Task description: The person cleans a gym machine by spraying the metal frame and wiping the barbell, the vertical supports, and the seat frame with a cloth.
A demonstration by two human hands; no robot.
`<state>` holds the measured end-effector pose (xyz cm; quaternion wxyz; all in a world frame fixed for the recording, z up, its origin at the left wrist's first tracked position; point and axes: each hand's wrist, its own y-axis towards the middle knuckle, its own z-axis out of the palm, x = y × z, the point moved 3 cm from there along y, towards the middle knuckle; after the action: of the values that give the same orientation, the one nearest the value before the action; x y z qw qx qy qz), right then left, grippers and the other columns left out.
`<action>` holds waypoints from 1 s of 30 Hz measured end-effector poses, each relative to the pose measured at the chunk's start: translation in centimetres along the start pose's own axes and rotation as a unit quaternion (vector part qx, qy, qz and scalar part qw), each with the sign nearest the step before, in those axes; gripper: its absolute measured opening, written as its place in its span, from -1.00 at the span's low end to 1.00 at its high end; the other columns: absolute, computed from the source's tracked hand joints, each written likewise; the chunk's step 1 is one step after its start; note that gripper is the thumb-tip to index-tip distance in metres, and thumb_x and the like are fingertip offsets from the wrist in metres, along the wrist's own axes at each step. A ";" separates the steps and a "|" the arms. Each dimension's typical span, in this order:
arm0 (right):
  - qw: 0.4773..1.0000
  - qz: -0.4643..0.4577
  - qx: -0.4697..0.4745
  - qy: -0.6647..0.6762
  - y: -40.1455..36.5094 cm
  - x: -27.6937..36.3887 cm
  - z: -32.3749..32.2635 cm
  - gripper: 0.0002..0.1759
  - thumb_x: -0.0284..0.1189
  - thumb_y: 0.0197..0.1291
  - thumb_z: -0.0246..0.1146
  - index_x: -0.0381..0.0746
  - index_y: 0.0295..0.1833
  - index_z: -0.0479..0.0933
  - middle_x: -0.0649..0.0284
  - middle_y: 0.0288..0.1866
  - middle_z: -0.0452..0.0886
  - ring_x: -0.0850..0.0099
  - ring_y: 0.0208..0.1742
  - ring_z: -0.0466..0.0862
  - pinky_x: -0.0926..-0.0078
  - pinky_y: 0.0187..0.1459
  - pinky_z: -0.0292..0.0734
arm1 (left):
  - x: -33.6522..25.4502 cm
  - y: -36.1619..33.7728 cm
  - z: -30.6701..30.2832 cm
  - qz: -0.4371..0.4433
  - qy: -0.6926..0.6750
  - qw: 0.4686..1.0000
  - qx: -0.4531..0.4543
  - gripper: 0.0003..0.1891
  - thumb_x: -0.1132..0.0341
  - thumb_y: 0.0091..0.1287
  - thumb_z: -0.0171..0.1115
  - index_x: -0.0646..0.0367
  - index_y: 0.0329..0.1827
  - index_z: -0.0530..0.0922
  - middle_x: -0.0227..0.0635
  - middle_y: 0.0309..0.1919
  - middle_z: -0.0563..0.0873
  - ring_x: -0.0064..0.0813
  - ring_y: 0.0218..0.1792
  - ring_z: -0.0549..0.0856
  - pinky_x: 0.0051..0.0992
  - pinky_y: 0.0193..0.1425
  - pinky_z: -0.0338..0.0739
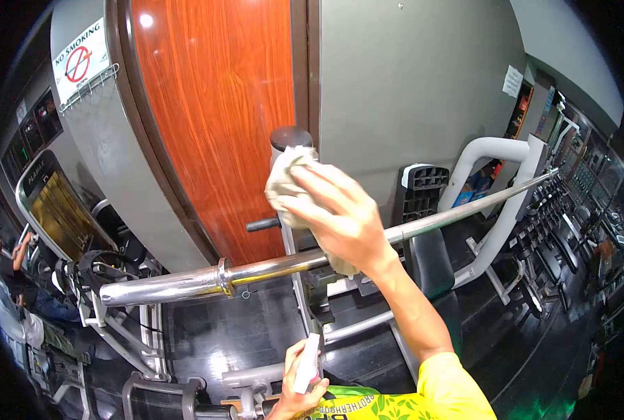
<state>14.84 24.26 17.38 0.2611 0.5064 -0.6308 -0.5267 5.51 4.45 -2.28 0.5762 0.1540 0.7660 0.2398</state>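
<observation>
My right hand (340, 217) is closed on a pale cloth (284, 185), pressed against the upper part of a machine's upright post just below its black round cap (291, 137). Low in the view, near my shirt, my left hand (299, 385) grips a white bottle (307, 364) with a bit of pink at its side. A shiny metal barbell (277, 268) runs across the view, passing beneath my right forearm. A short black peg (262, 225) sticks out from the post, left of the cloth.
Behind the post are a red wooden door (217, 105) and a grey wall (410, 84). A black padded bench (429, 262) and a thick grey frame (497, 149) stand right. Dumbbell racks (550, 231) line the far right. At far left are people (21, 262) among machines.
</observation>
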 end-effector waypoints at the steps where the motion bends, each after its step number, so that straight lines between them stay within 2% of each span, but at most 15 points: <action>1: 0.998 -0.016 0.052 -0.020 -0.1 -0.3 1.4 -0.61 -0.57 -0.16 0.34 -0.07 -0.11 0.62 0.24 0.15 0.59 0.21 0.23 0.53 0.21 0.28 0.45 | -0.1 0.0 0.0 -0.001 -0.005 1.000 -0.006 -0.15 0.48 -0.16 0.33 0.43 0.35 0.28 0.02 0.19 0.42 -0.23 -0.01 0.58 -0.29 0.10 0.48; 3: 0.999 -0.008 0.034 -0.015 -1.3 -0.3 1.6 -0.63 -0.54 -0.12 0.32 -0.08 -0.09 0.61 0.30 0.13 0.60 0.23 0.25 0.52 0.18 0.30 0.45 | -0.4 -0.1 -0.3 -0.026 -0.022 0.999 -0.004 -0.21 0.49 -0.13 0.35 0.39 0.31 0.33 0.04 0.19 0.40 -0.19 0.06 0.54 -0.30 0.12 0.47; 7: 0.992 -0.026 0.110 0.049 -3.5 -0.6 -0.1 -0.63 -0.56 -0.08 0.32 -0.11 -0.07 0.59 0.28 0.09 0.63 0.22 0.22 0.56 0.20 0.25 0.50 | 0.1 -0.4 -0.2 -0.052 -0.069 0.996 -0.025 -0.27 0.50 -0.10 0.36 0.33 0.27 0.38 0.05 0.19 0.37 -0.16 0.14 0.50 -0.30 0.16 0.45; 11: 0.963 0.061 0.212 0.153 -5.4 -0.7 -2.1 -0.69 -0.57 0.00 0.32 -0.17 -0.07 0.57 0.17 -0.04 0.66 0.19 0.07 0.65 0.33 0.09 0.59 | -0.3 -0.2 -0.1 -0.055 -0.062 0.996 -0.011 -0.28 0.51 -0.10 0.34 0.33 0.26 0.38 0.05 0.20 0.37 -0.16 0.16 0.49 -0.29 0.17 0.45; 13: 0.923 0.148 0.252 0.249 -5.9 -0.8 -2.8 -0.70 -0.59 0.03 0.31 -0.20 -0.06 0.55 0.12 -0.07 0.66 0.14 -0.03 0.67 0.33 -0.03 0.60 | -0.6 -0.1 0.2 -0.060 -0.095 0.993 -0.024 -0.28 0.50 -0.11 0.34 0.35 0.25 0.38 0.06 0.20 0.37 -0.12 0.17 0.47 -0.28 0.18 0.44; 15: 0.871 0.213 0.374 0.237 -5.3 -1.5 -3.6 -0.80 -0.52 0.18 0.24 -0.22 -0.06 0.54 0.09 -0.17 0.67 0.14 -0.14 0.68 0.37 -0.11 0.59 | -0.3 -0.3 0.0 -0.050 -0.066 0.996 -0.016 -0.27 0.50 -0.12 0.34 0.36 0.25 0.38 0.08 0.19 0.37 -0.10 0.17 0.46 -0.27 0.18 0.43; 17: 0.829 0.289 0.377 0.296 -3.7 -2.1 -4.8 -0.81 -0.50 0.24 0.17 -0.22 -0.04 0.54 0.09 -0.22 0.67 0.22 -0.20 0.70 0.42 -0.11 0.58 | -0.4 -0.5 -0.3 -0.039 -0.039 0.998 -0.007 -0.26 0.49 -0.13 0.34 0.37 0.25 0.38 0.09 0.19 0.37 -0.09 0.17 0.45 -0.26 0.19 0.42; 20: 0.873 0.313 0.102 0.360 -1.7 -4.1 -6.5 -0.81 -0.56 0.35 0.04 -0.35 -0.01 0.51 0.32 -0.19 0.62 0.54 -0.20 0.58 0.52 -0.07 0.52 | -0.7 -0.5 -0.8 -0.047 -0.020 0.999 -0.005 -0.22 0.48 -0.16 0.33 0.40 0.28 0.35 0.10 0.18 0.37 -0.12 0.15 0.45 -0.24 0.18 0.41; 21: 0.897 0.323 0.005 0.302 -0.5 -4.5 -7.0 -0.79 -0.54 0.37 0.03 -0.31 0.05 0.49 0.31 -0.18 0.60 0.56 -0.20 0.56 0.53 -0.08 0.51 | -0.8 -0.3 -0.8 -0.047 -0.019 0.999 -0.007 -0.22 0.48 -0.16 0.33 0.40 0.28 0.35 0.10 0.18 0.37 -0.12 0.15 0.45 -0.24 0.18 0.41; 23: 0.882 0.306 -0.219 0.285 1.2 -5.1 -5.9 -0.77 -0.53 0.37 0.05 -0.31 0.08 0.47 0.24 -0.11 0.61 0.52 -0.14 0.59 0.53 -0.04 0.50 | -1.1 0.1 -1.0 -0.038 -0.018 0.999 -0.012 -0.19 0.48 -0.15 0.33 0.40 0.32 0.31 0.08 0.19 0.37 -0.17 0.09 0.48 -0.25 0.16 0.41; 25: 0.912 0.268 -0.199 0.241 3.4 -4.9 -3.8 -0.75 -0.57 0.31 0.09 -0.30 0.08 0.49 0.17 0.01 0.58 0.41 0.10 0.54 0.46 0.16 0.41 | -1.1 0.3 -1.1 -0.030 0.006 1.000 -0.005 -0.18 0.49 -0.15 0.32 0.39 0.33 0.30 0.07 0.20 0.36 -0.20 0.05 0.49 -0.26 0.15 0.42; 26: 0.986 0.108 -0.102 0.077 5.3 -4.7 -2.9 -0.74 -0.54 0.27 0.14 -0.26 0.07 0.50 0.09 0.02 0.60 0.23 0.18 0.54 0.34 0.23 0.38 | -1.1 0.5 -1.1 -0.023 0.028 0.999 0.002 -0.17 0.49 -0.14 0.32 0.38 0.35 0.28 0.06 0.21 0.34 -0.23 0.02 0.51 -0.27 0.14 0.43; 27: 0.987 0.125 0.007 0.100 5.5 -4.8 -0.4 -0.73 -0.48 0.24 0.17 -0.25 0.05 0.52 0.05 0.07 0.58 0.11 0.21 0.51 0.28 0.27 0.35 | -1.2 0.8 -1.0 -0.020 0.031 0.999 0.001 -0.17 0.49 -0.14 0.32 0.38 0.35 0.28 0.06 0.21 0.34 -0.23 0.02 0.51 -0.27 0.14 0.43; 28: 0.973 0.173 0.090 0.123 5.9 -3.9 2.3 -0.75 -0.36 0.26 0.12 -0.15 0.00 0.57 0.14 0.06 0.59 0.18 0.17 0.52 0.25 0.20 0.41 | -1.5 1.1 -0.8 -0.030 0.012 0.999 -0.009 -0.17 0.49 -0.13 0.32 0.38 0.35 0.28 0.05 0.23 0.32 -0.25 0.02 0.52 -0.29 0.12 0.44; 30: 0.929 0.275 0.202 0.145 7.7 -4.8 3.0 -0.70 -0.28 0.30 0.03 -0.13 -0.04 0.62 0.15 0.01 0.64 0.20 0.09 0.59 0.27 0.12 0.47 | -1.2 1.4 -0.8 -0.039 -0.004 0.999 -0.016 -0.18 0.50 -0.12 0.32 0.38 0.34 0.29 0.05 0.24 0.31 -0.27 0.01 0.53 -0.31 0.10 0.45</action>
<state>11.10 29.29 24.60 0.3761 0.4256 -0.7940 -0.2165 5.01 4.81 -0.34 0.5906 0.1161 0.7650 0.2290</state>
